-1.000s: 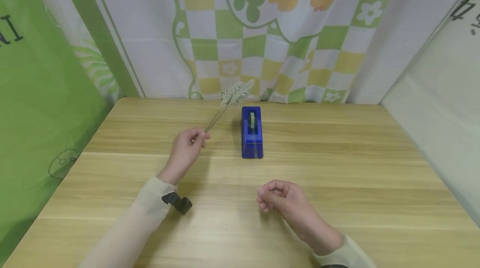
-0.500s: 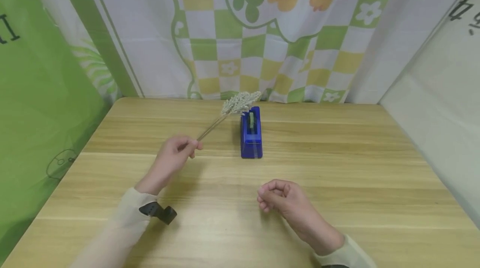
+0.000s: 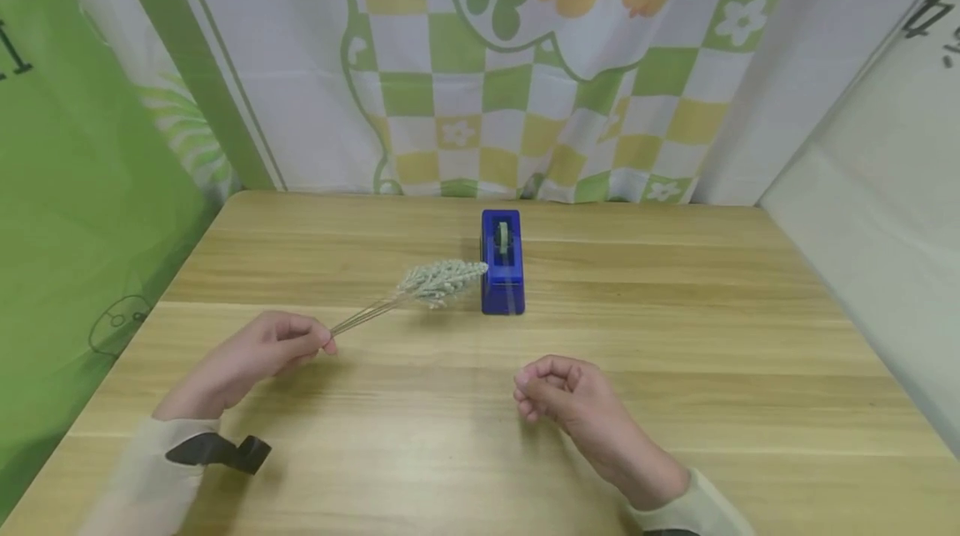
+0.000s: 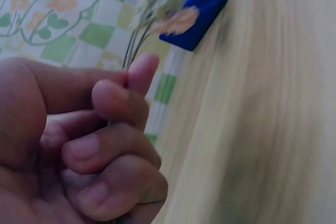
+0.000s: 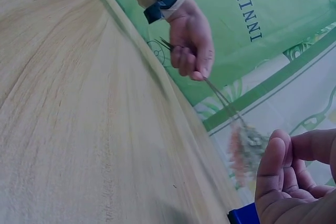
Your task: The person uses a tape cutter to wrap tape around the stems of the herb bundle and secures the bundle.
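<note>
Left hand [image 3: 273, 343] pinches the thin stems [image 3: 367, 315] of a dried sprig [image 3: 438, 282] with thumb and forefinger. Its pale feathery head points toward the blue tape dispenser [image 3: 502, 296] on the table [image 3: 405, 469]; whether they touch, I cannot tell. Right hand [image 3: 573, 407] has curled fingers, the thumb resting against the forefinger.

Cream cuffs, black wristbands, bare hands.
Long, plain off-white sleeves cover both arms; the left sleeve [image 3: 142, 469] shows more of its length, the right sleeve [image 3: 693, 503] only its end. Over the left cuff runs a smooth black band [image 3: 193, 448], from which a small, blocky black piece [image 3: 253, 454] juts out. A sliver of a dark band [image 3: 670, 533] crosses the right sleeve at the frame's lower edge. Fingernails on the left hand [image 4: 105, 150] look short.
</note>
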`<act>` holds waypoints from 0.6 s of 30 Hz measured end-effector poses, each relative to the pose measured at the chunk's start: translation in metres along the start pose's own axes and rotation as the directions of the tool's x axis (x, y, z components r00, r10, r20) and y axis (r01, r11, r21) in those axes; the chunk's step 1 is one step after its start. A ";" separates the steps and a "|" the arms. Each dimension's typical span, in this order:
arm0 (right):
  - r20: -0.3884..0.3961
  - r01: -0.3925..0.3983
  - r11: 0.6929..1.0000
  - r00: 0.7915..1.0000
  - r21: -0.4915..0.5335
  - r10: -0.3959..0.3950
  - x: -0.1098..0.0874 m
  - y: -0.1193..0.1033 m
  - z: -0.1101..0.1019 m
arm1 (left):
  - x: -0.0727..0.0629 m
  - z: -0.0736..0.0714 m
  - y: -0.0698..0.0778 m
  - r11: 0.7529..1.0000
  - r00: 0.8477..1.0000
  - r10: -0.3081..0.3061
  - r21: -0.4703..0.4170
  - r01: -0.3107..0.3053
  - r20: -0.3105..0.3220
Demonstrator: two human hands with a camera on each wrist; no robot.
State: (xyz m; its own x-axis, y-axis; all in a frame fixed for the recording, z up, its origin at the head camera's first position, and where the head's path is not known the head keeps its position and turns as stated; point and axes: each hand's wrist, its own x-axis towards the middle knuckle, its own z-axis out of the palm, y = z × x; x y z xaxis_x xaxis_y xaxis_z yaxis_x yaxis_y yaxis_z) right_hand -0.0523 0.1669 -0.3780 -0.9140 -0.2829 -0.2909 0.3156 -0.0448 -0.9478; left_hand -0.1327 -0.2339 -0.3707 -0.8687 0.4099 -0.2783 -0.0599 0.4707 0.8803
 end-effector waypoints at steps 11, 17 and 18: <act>-0.020 0.022 0.999 1.000 0.044 -0.021 -0.001 -0.003 0.003 | -0.007 0.002 -0.013 0.999 0.982 0.038 0.010 -0.041 0.186; -0.026 0.019 0.998 1.000 0.068 -0.018 -0.001 -0.007 0.006 | 0.004 0.018 -0.004 0.998 0.974 0.044 0.034 -0.053 0.224; -0.026 0.019 0.997 1.000 0.072 -0.017 -0.001 -0.008 0.006 | 0.007 0.022 -0.003 0.997 0.973 0.052 0.038 -0.062 0.226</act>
State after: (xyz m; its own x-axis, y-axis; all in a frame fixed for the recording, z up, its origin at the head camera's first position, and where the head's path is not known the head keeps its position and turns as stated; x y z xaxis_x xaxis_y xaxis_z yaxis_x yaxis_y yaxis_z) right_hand -0.0520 0.1618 -0.3694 -0.9255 -0.2572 -0.2781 0.3158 -0.1185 -0.9414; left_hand -0.1278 -0.2153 -0.3833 -0.7372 0.5995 -0.3118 0.0131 0.4740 0.8805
